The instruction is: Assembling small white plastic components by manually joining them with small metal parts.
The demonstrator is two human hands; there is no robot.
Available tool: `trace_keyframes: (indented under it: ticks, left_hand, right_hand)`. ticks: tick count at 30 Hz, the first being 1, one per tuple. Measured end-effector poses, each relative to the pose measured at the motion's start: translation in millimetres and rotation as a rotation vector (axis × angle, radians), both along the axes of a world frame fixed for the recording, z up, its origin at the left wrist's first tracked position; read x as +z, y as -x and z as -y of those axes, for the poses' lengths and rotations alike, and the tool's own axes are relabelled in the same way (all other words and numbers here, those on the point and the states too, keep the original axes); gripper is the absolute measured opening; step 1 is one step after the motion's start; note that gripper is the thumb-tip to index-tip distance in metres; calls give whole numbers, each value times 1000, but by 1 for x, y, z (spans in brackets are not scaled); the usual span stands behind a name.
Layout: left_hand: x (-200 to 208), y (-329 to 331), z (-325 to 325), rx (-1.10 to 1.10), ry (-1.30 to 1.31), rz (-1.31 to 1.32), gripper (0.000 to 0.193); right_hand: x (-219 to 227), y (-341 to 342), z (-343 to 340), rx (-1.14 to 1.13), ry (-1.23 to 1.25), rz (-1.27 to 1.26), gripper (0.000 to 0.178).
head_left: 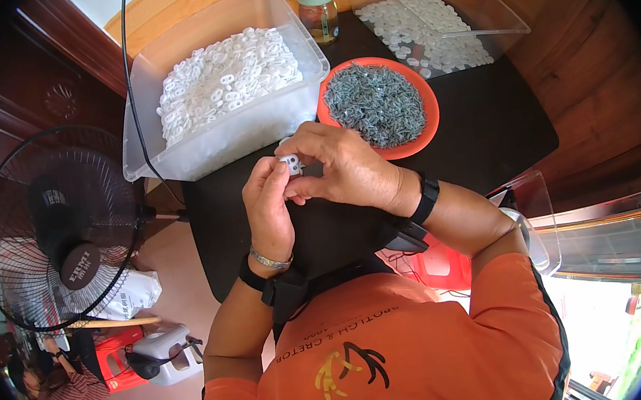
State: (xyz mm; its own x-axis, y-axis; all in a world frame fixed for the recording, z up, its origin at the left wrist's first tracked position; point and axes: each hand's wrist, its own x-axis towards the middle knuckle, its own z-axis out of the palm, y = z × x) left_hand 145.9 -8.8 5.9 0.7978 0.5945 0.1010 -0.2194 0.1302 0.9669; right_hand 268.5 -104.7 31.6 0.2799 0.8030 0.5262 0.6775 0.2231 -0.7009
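At the left we find a black pedestal fan; its hub badge carries pale lettering. On the dark counter we record a translucent plastic bin, part-filled with white two-hole plastic pieces. The left hand, wearing a patterned bracelet, is before the bin, its fingers nearly closed, pinching a small white plastic piece with dark holes, above the counter's near part. The orange T-shirt bears a printed line over a yellow-and-black antler-like emblem, upside down to us. Behind stands a glass jar with a pale green lid. The right hand has its fingers curled about the piece, thumb and forefinger slightly apart; we cannot tell whether they grip it. Further right, an orange-red bowl holds grey metal screws; beyond it, a clear plastic container is beside whitish discs.
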Motion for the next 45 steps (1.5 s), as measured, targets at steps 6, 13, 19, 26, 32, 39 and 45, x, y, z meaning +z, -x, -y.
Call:
trace_keyframes:
  ticks: [6,13,19,26,32,39,45]
  left_hand:
    - [1,0,1,39,54,59,28]
    - [2,2,1,0,36,117,28]
    - [1,4,0,14,-34,127,29]
    - [-1,4,0,19,-87,129,29]
    - [0,0,1,23,-87,127,29]
    - [1,8,5,22,-57,87,28]
    - [1,5,9,84,-86,91,30]
  right_hand:
    - [-2,-3,0,8,-38,93,33]
    - [-1,-2,0,52,-61,57,34]
    - [1,1,1,107,-82,-47,30]
    - [1,1,1,114,-97,-8,30]
    - [0,-2,0,104,-131,54,27]
    - [1,6,3,127,-132,-2,20]
    - [11,11,9,79,-102,66,16]
